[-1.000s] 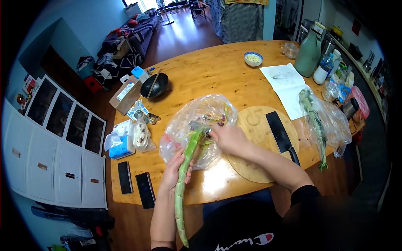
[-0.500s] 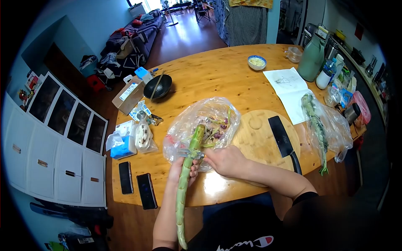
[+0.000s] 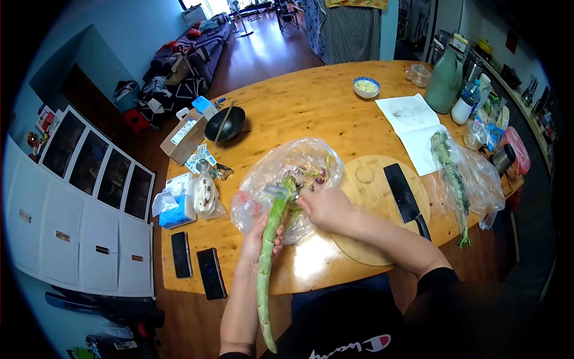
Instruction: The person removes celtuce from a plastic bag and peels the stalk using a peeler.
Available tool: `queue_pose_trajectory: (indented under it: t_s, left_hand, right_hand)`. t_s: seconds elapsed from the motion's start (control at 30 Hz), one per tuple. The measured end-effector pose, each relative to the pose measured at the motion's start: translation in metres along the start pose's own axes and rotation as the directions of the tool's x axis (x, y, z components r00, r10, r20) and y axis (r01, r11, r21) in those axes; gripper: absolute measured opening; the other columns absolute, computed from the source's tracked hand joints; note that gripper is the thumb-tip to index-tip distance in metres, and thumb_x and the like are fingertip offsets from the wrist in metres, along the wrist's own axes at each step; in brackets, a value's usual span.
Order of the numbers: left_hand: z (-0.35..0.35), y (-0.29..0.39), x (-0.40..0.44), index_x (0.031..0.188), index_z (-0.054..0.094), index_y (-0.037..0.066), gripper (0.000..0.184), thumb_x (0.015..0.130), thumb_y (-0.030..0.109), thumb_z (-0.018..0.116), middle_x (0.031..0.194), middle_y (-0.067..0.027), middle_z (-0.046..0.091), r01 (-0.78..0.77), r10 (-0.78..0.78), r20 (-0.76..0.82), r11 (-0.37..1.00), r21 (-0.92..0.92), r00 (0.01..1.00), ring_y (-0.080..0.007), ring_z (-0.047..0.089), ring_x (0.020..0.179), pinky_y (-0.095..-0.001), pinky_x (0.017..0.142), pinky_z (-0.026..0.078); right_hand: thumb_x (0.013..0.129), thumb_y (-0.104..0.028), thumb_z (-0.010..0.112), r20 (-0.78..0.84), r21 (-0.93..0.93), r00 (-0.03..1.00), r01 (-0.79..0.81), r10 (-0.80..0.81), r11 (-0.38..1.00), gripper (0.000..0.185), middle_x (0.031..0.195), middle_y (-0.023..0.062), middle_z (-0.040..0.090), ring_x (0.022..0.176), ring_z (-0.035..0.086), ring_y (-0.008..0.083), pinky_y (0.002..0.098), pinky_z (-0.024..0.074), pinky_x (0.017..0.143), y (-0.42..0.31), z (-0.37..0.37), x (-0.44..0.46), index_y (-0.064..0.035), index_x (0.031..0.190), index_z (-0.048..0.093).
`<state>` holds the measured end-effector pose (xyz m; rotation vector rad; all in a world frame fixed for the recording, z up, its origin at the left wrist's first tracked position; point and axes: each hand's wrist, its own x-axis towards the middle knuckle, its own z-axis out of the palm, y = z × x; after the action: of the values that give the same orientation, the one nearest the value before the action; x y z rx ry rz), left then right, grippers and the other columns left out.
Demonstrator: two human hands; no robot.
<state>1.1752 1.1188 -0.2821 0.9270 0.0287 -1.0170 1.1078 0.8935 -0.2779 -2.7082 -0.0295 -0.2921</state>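
My left hand [image 3: 255, 239] is wrapped round the middle of a long pale-green celtuce stem [image 3: 266, 281], which slants toward my body. In my right hand [image 3: 330, 208] is a metal peeler [image 3: 276, 191], its head lying across the stem's upper end; the handle is mostly hidden by my fingers. Beneath that end a clear plastic bag [image 3: 250, 173] lies spread on the table, with peelings and purplish scraps on it. Right of the bag is a round wooden cutting board [image 3: 359, 239], bearing a black cleaver [image 3: 399, 192].
Another leafy celtuce [image 3: 449, 173] lies in plastic at the right, beside an open notebook [image 3: 412, 125]. A small bowl [image 3: 366, 88] and a green flask [image 3: 444, 81] stand farther back. Leftward are a black bowl [image 3: 226, 125], tissues [image 3: 177, 209] and two phones [image 3: 210, 272].
The peeler has moved up the stem, away from my body, to near its far end. My right hand went with it, while my left hand keeps its hold.
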Motion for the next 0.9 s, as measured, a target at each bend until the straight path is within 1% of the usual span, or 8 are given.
queue_pose_trajectory:
  t_s: [0.17,0.27,0.37,0.47,0.5,0.63,0.7,0.9]
  left_hand:
    - [-0.008,-0.001,0.000,0.131,0.048,0.009,0.035,0.108,0.035,0.041,0.083,-0.0070,0.056,0.011,-0.011,0.004,1.000,-0.028,1.000,-0.0112,0.054,0.058,-0.0217,0.042,0.046]
    - [-0.006,-0.002,-0.008,0.123,0.051,0.008,0.033,0.108,0.036,0.042,0.085,-0.0072,0.056,0.005,-0.006,-0.015,0.998,-0.058,1.000,-0.0108,0.054,0.059,-0.0209,0.041,0.045]
    - [-0.003,0.005,-0.003,0.117,0.051,0.008,0.036,0.107,0.041,0.042,0.085,-0.0067,0.056,0.012,-0.014,-0.028,0.999,-0.050,1.000,-0.0096,0.053,0.058,-0.0199,0.040,0.044]
    - [0.001,0.005,-0.002,0.111,0.054,0.007,0.044,0.106,0.049,0.040,0.078,-0.0038,0.056,0.063,-0.065,-0.054,0.997,-0.032,0.996,-0.0085,0.051,0.054,-0.0194,0.040,0.042]
    - [-0.006,0.005,0.000,0.107,0.056,0.006,0.044,0.107,0.048,0.040,0.075,-0.0030,0.057,0.103,-0.103,-0.045,0.995,-0.003,0.994,-0.0090,0.053,0.052,-0.0198,0.040,0.043]
    - [0.002,0.002,0.009,0.096,0.060,0.005,0.049,0.107,0.048,0.038,0.062,0.0014,0.057,0.130,-0.120,-0.119,0.989,0.073,0.986,-0.0102,0.054,0.045,-0.0205,0.039,0.043]
    - [-0.014,-0.002,0.017,0.104,0.058,0.007,0.045,0.106,0.048,0.040,0.068,-0.0009,0.056,0.152,-0.143,-0.094,0.983,0.106,0.985,-0.0098,0.052,0.048,-0.0199,0.039,0.042]
    - [0.000,-0.003,0.012,0.127,0.050,0.011,0.032,0.109,0.033,0.038,0.084,-0.0073,0.056,-0.018,0.018,-0.052,1.000,0.015,0.998,-0.0111,0.054,0.056,-0.0222,0.041,0.046]
  right_hand:
    - [0.103,-0.034,0.045,0.063,0.008,0.970,-0.236,0.235,0.972,0.037,0.084,0.0230,0.070,0.083,0.068,0.0412,0.0533,0.0534,0.076,0.041,0.013,0.023,-0.0029,0.099,0.065]
    - [0.103,-0.033,0.046,0.030,0.041,0.935,-0.354,0.353,0.934,0.037,0.086,0.0225,0.070,0.086,0.068,0.0414,0.0515,0.0530,0.078,0.033,0.007,0.021,-0.0021,0.099,0.065]
    - [0.103,-0.034,0.047,-0.077,0.426,0.947,-0.250,0.311,0.869,0.038,0.087,0.0224,0.070,0.088,0.067,0.0421,0.0514,0.0519,0.077,0.060,0.031,0.020,-0.0006,0.100,0.064]
    - [0.103,-0.035,0.048,-0.029,0.565,0.949,-0.244,0.315,0.788,0.037,0.086,0.0218,0.070,0.085,0.066,0.0432,0.0530,0.0507,0.074,0.041,0.025,0.011,-0.0004,0.101,0.061]
    - [0.103,-0.036,0.048,-0.046,0.339,0.962,-0.239,0.269,0.910,0.036,0.081,0.0204,0.068,0.077,0.067,0.0404,0.0521,0.0515,0.069,0.024,0.014,0.004,-0.0022,0.099,0.059]
    - [0.103,-0.036,0.050,-0.028,0.135,0.999,0.036,-0.032,0.990,0.032,0.069,0.0162,0.064,0.065,0.066,0.0383,0.0499,0.0513,0.058,-0.010,0.006,-0.014,-0.0056,0.095,0.057]
    - [0.103,-0.035,0.050,-0.034,0.076,0.977,0.212,-0.210,0.974,0.030,0.063,0.0145,0.062,0.060,0.065,0.0374,0.0486,0.0509,0.053,-0.018,0.004,-0.020,-0.0071,0.093,0.056]
    - [0.100,-0.034,0.053,-0.085,-0.035,0.987,0.137,-0.140,0.990,0.027,0.059,0.0150,0.062,0.055,0.064,0.0375,0.0505,0.0503,0.051,0.013,0.011,0.007,-0.0091,0.091,0.056]
